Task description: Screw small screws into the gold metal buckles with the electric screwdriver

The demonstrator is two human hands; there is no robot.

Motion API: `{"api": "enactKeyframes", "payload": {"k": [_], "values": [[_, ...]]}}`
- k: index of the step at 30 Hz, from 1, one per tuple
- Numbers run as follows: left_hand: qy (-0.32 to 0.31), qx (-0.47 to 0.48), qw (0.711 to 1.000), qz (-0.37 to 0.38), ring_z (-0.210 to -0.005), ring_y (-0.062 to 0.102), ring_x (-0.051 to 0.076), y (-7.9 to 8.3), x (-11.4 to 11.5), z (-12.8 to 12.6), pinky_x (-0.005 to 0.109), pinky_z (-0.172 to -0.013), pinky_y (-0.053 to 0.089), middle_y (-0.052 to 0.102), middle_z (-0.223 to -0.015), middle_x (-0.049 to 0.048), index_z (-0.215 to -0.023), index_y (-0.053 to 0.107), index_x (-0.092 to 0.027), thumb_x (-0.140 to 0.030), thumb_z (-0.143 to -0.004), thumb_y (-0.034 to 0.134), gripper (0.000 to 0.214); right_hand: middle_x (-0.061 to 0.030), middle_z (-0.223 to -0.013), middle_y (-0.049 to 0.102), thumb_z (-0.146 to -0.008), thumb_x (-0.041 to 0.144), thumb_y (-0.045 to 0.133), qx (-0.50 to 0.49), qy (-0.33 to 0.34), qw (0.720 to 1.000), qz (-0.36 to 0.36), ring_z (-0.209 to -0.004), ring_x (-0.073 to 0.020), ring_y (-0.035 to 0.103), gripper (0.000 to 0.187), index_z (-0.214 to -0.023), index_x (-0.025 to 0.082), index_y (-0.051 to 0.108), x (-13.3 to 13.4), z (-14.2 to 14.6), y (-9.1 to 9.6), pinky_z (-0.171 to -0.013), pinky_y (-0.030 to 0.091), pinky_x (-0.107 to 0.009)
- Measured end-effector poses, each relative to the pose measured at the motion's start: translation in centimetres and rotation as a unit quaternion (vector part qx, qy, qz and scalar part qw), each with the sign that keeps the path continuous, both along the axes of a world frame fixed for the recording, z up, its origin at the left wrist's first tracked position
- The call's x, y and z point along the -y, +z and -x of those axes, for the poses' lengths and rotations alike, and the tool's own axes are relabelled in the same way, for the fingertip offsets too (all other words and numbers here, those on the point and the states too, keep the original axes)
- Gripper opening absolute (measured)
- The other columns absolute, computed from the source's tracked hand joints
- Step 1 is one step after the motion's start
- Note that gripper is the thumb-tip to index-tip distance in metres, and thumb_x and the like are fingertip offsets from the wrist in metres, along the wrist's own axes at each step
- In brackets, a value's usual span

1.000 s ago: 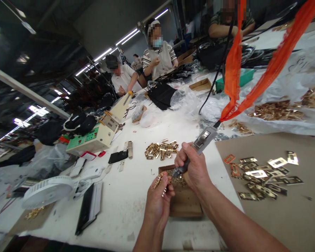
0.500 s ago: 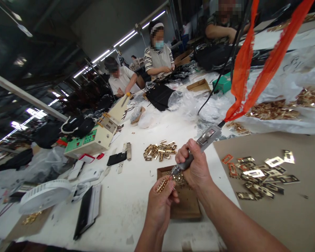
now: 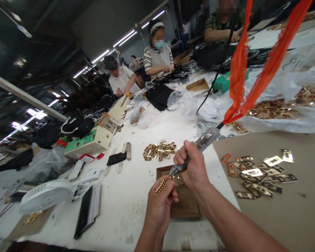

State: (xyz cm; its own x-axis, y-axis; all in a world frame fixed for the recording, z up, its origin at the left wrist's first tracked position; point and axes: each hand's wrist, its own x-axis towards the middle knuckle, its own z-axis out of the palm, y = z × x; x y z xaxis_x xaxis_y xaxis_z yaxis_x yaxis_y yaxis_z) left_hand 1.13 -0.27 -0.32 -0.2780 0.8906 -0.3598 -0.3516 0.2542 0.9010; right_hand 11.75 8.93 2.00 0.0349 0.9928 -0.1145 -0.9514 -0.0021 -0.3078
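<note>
My right hand (image 3: pixel 195 166) is wrapped round a grey electric screwdriver (image 3: pixel 206 140), which hangs from an orange strap (image 3: pixel 237 108) and a black cord. Its tip points down and left, meeting the gold metal piece with a row of ridges (image 3: pixel 161 184) pinched in my left hand (image 3: pixel 161 199). Fingers hide part of that piece, and the exact contact at the tip is too small to make out. Below both hands sits a shallow brown cardboard box (image 3: pixel 185 206) with small gold bits (image 3: pixel 180 180) at its far end.
Beyond the box lies a heap of gold rectangular pieces (image 3: pixel 160 150). More gold frames (image 3: pixel 262 175) lie on cardboard at right. To the left are a white fan (image 3: pixel 46 196), a black notebook (image 3: pixel 84 211) and a cream machine (image 3: pixel 91 140). Several people work across the table.
The screwdriver and my right hand have shifted very slightly left. My left hand keeps its pinch on the gold piece. At the back right, a person's arms have moved.
</note>
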Motion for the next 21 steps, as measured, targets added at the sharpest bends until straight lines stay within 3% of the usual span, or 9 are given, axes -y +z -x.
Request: {"api": "enactKeyframes", "payload": {"k": [8,15,18,21], "values": [[-0.006,-0.035,0.999,-0.004,-0.058,0.058,0.01,0.2,0.1,0.1,0.022,-0.049,0.053,0.067,-0.082,0.0023,-0.102,0.072,-0.011,-0.033,-0.071,0.09,0.042,0.0101,-0.053,0.039,-0.08,0.037,0.081,0.003,-0.004,1.0,-0.003,-0.043,-0.0072,0.039,0.043,-0.069,0.022,0.042,0.0,-0.1,0.2,-0.044,0.035,-0.022],[0.029,-0.121,0.992,0.003,-0.058,0.057,0.011,0.4,0.1,1.6,0.024,-0.05,0.053,0.065,-0.073,0.0004,-0.104,0.072,-0.011,-0.036,-0.069,0.09,0.047,0.0067,-0.057,0.049,-0.081,0.047,0.08,0.065,-0.044,0.997,0.002,-0.049,-0.0098,0.048,0.042,-0.069,0.02,0.05,-0.5,-0.1,-0.7,-0.05,0.041,-0.025],[0.011,-0.176,0.984,0.006,-0.057,0.058,0.013,1.7,0.2,1.6,0.024,-0.051,0.052,0.065,-0.066,-0.0002,-0.108,0.072,-0.012,-0.041,-0.072,0.087,0.048,0.0049,-0.057,0.054,-0.078,0.052,0.081,0.108,-0.057,0.991,0.053,-0.05,-0.0115,0.052,0.043,-0.071,0.02,0.054,-0.8,0.4,-1.3,-0.049,0.041,-0.024],[-0.048,-0.25,0.967,0.003,-0.055,0.061,0.015,3.9,-0.3,-0.1,0.024,-0.054,0.052,0.068,-0.063,0.0012,-0.112,0.073,-0.013,-0.046,-0.076,0.083,0.05,0.0046,-0.053,0.055,-0.076,0.057,0.081,0.114,-0.038,0.989,0.092,-0.048,-0.0126,0.052,0.045,-0.073,0.021,0.054,-1.5,1.1,-2.1,-0.045,0.038,-0.024]]}}
